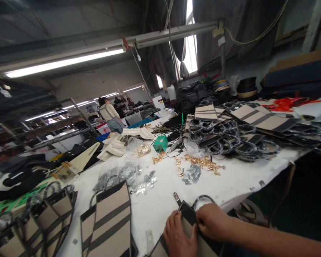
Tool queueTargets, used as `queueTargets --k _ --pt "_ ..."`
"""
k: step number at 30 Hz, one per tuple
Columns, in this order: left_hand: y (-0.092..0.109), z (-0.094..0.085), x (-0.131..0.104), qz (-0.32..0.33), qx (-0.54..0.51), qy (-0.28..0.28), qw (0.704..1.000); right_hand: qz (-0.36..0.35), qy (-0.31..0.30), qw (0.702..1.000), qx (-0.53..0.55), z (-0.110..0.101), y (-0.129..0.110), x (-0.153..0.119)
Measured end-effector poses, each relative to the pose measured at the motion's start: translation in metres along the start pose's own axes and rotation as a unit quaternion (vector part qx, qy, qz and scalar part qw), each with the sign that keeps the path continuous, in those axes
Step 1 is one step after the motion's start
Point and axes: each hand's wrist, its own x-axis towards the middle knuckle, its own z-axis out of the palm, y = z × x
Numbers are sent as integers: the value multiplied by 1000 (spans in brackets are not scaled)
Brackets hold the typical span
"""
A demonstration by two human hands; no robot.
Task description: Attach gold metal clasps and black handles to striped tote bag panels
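At the near edge of the table I have a beige and black bag panel (188, 213) with a dark round handle (203, 197) at its top. My left hand (178, 233) lies over the panel's left part, fingers curled on it and thumb across its face. My right hand (212, 220) is closed at the panel's right edge, beside the handle; what its fingers pinch is hidden. Just beyond the panel's top corner a small metal-ended strip (177, 198) sticks out. Farther up lie gold metal fittings (203, 162) and flat silver metal plates (192, 174).
Striped panels stand at left (111, 221), and a heap of handled panels (224, 135) covers the back right. A green box (160, 143) and plastic bags (120, 173) sit mid-table. A person (111, 114) stands in the background. The white table's edge (256, 187) runs along the right.
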Motion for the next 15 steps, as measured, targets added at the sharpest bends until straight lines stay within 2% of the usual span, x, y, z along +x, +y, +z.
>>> queueTargets --k 3,7,11,15 --pt "-1 1 0 13 6 7 1000 -4 -23 1000 -1 -10 1 4" --pt "-2 -1 2 20 14 -1 1000 -14 -54 997 62 -50 9 18" --pt "-2 -4 4 31 16 -16 999 40 -19 998 49 -93 34 52" --pt "-3 -7 3 40 17 -24 999 88 -20 996 11 -110 67 93"
